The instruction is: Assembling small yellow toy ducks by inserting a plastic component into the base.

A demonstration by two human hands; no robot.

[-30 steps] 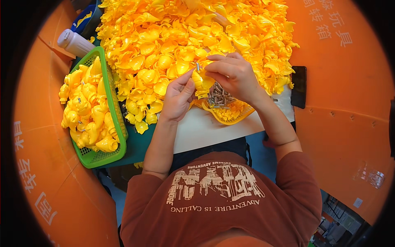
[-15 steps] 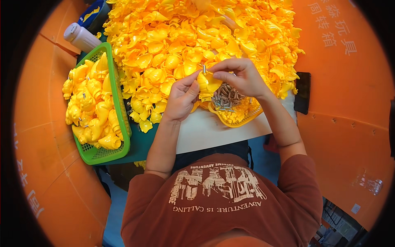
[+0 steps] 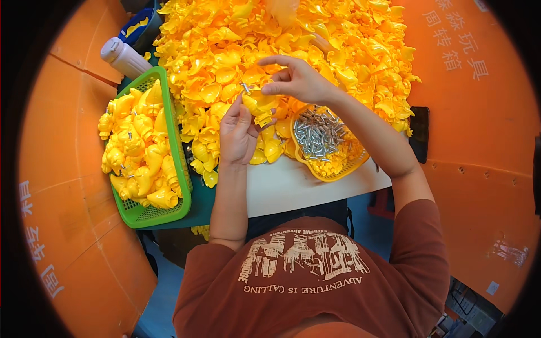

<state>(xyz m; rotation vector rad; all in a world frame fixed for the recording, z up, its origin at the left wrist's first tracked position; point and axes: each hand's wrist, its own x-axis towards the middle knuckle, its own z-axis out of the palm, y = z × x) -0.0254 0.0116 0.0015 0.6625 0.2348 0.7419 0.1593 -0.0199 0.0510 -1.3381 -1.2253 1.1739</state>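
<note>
A curved yellow plastic shell piece (image 3: 261, 107) is pinched in my left hand (image 3: 239, 134), above the near edge of a heap of similar yellow shell pieces (image 3: 231, 36). A small silver metal pin (image 3: 245, 88) sticks up at the top of the held piece. My right hand (image 3: 298, 80) hovers just right of it, thumb and fingers apart, apparently with nothing in them. Below the right forearm stands a yellow basket (image 3: 328, 179) holding silver metal pins (image 3: 316, 136) and small yellow bits (image 3: 337, 163).
To the left, a green basket (image 3: 183, 191) contains several assembled-looking yellow pieces (image 3: 141, 143). Behind it are a white bottle (image 3: 125, 57) and a blue container (image 3: 145, 25). A dark flat object (image 3: 419, 132) lies at the right. Orange panels (image 3: 468, 208) flank the table (image 3: 282, 188).
My right hand has come off the shell piece and opened, rising up and slightly left. My left hand has shifted left and down with the piece. The pins in the basket are more visible.
</note>
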